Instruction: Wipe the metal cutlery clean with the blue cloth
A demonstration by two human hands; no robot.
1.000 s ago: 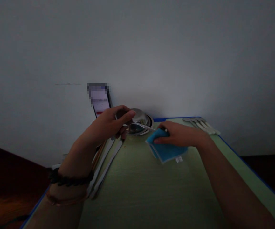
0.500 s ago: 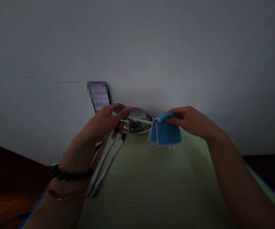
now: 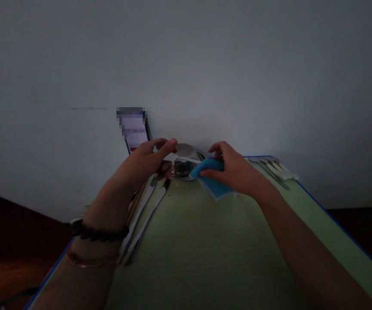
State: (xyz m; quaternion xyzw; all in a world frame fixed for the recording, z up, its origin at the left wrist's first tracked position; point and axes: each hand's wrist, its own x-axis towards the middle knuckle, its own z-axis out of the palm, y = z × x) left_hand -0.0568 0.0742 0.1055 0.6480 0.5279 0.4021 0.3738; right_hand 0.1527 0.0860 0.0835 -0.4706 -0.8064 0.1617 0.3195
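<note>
My left hand [image 3: 152, 161] is closed around a slim metal utensil [image 3: 189, 159] that points right; its end at the fingers is mostly hidden, so I cannot tell its kind. The utensil's other end runs into a blue cloth [image 3: 216, 185] with a pale edge. My right hand [image 3: 229, 168] pinches this folded cloth between thumb and fingers, around the utensil's tip. Just behind both hands stands a shiny metal bowl [image 3: 181, 168], partly covered by them.
Two metal knives [image 3: 147, 219] and brown chopsticks [image 3: 133, 206] lie left on the pale green table [image 3: 211, 241]. Several utensils, some with white handles [image 3: 282, 170], rest at the back right. A phone [image 3: 136, 129] leans on the wall behind.
My right hand has moved left with the cloth, closer to my left hand, and its fingers now wrap the cloth over the utensil. The utensils at the back right have come into view.
</note>
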